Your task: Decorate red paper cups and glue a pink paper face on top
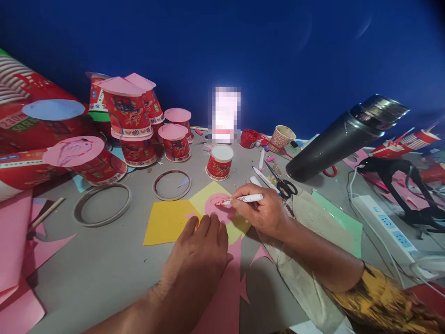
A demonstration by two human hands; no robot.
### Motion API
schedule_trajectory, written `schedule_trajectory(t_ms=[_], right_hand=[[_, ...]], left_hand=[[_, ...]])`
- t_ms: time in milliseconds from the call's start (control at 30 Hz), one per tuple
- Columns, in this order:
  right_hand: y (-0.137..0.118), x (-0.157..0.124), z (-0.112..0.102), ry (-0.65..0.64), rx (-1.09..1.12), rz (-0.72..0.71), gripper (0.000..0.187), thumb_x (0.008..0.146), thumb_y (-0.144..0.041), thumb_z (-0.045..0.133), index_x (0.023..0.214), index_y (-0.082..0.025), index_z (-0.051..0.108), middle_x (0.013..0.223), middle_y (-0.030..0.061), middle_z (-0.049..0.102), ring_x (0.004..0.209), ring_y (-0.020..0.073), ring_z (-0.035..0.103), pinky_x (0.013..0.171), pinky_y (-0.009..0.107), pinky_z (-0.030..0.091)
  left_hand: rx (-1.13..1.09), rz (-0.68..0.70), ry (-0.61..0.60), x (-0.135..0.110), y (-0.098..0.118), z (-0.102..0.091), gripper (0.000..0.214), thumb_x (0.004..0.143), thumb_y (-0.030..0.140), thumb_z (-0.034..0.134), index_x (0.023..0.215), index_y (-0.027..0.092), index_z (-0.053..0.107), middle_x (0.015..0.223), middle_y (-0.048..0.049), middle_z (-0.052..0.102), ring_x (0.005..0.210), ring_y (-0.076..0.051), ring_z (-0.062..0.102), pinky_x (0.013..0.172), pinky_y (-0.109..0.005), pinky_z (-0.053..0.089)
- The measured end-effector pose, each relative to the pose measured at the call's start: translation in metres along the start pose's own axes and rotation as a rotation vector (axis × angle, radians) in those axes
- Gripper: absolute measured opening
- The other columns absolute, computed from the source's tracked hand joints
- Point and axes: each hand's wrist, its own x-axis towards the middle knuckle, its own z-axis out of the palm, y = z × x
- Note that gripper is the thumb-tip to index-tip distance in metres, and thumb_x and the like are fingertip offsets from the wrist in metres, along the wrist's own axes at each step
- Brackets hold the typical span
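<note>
At pink disc (pixel 226 213) | right hand (pixel 268 211): pinching marker (pixel 251 198) | left hand (pixel 200 257): flattened, touching it

Grey counter (pixel 114 264), absolutely loaded with cups and paper

Front and middle, there's a yellow sheet (pixel 162 225) meeting a pale yellow square (pixel 213 188), with a long pink strip (pixel 228 297) running toward the near side. Just behind sits a red cup (pixel 219 169) with a white top, and two grey rings (pixel 78 211) lie flat off to the left. Behind the rings, there's a cluster of pink-topped cups (pixel 176 148). Pink paper (pixel 14 246) piles up far left. Right side's a jumble: black-handled scissors (pixel 288 189), white markers (pixel 265 179), a tall black flask (pixel 333 141), a crumpled pale cloth (pixel 302 278), a green sheet (pixel 342 222) and a white power strip (pixel 371 203).
</note>
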Motion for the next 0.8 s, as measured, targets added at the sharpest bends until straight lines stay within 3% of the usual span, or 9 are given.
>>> schedule_trajectory(t_ms=[367,567,800], right_hand=[[0.0015,0.0007,0.0025,-0.034,-0.018,0.015,0.019,0.095,-0.036,0.067,0.086,-0.022,0.077,0.079,0.0018,0.079,0.064,0.0133,0.067,0.063,0.022,0.049],[0.0016,-0.0027,-0.0034,0.008,-0.068,0.026,0.019,0.093,-0.033,0.066,0.079,-0.022,0.073,0.067,-0.0015,0.073,0.052,0.0108,0.058,0.055,0.022,0.043],[0.0012,-0.0034,-0.0046,0.048,-0.055,-0.016,0.020,0.094,-0.033,0.066,0.080,-0.022,0.073,0.067,-0.0011,0.073,0.051,0.0105,0.056,0.055,0.022,0.043]], left_hand=[[-0.012,0.011,-0.042,-0.0013,-0.0005,-0.0004,0.043,0.087,0.034,0.082,0.120,0.007,0.077,0.115,-0.0205,0.079,0.103,-0.035,0.073,0.095,-0.052,0.058],[-0.010,0.014,-0.063,0.0003,0.0009,-0.0051,0.034,0.089,0.028,0.079,0.116,0.009,0.078,0.114,-0.0210,0.078,0.101,-0.035,0.074,0.092,-0.052,0.060],[-0.016,0.005,-0.062,-0.0002,-0.0003,-0.0049,0.034,0.087,0.029,0.081,0.114,0.010,0.078,0.112,-0.0197,0.078,0.100,-0.035,0.073,0.091,-0.051,0.060]])
